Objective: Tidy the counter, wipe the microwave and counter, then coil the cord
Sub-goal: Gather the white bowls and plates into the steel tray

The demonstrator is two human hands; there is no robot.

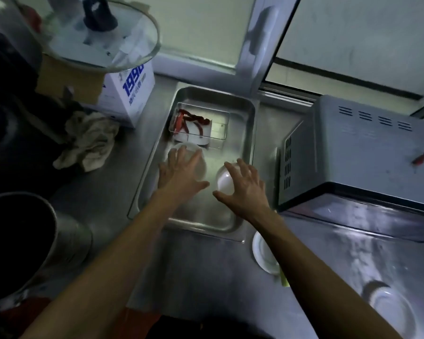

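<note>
You are working the tidying step: both hands are reaching into the steel tray (249,123) that is sitting on the worktop (206,277) between the cardboard box (130,94) and the microwave (357,152).

Your left hand (179,172) is lying spread, fingers straight, over the shallow white dish (202,165) at the tray's left side. Your right hand (245,184) is arched over the small white bowl (224,182) beside it, fingers and thumb splayed around the rim; whether they are touching it you cannot tell from here. Neither dish looks lifted.

Behind them in the tray, a clear box (218,126) is holding red chillies (194,118). One more white plate (261,255) is waiting on the worktop just in front of the tray, partly under your right forearm.

Judging by this, wiping is not yet begun: the crumpled cloth (88,140) is lying untouched at the left, near the box, and the microwave top is carrying a red scrap (419,159). The cord is not in view.

The next move is probably asking you to settle or stack these dishes, gather the loose plate, then go left for the cloth. Watch the smooth bowl; a spread-fingered hold on a rim could slip.
</note>
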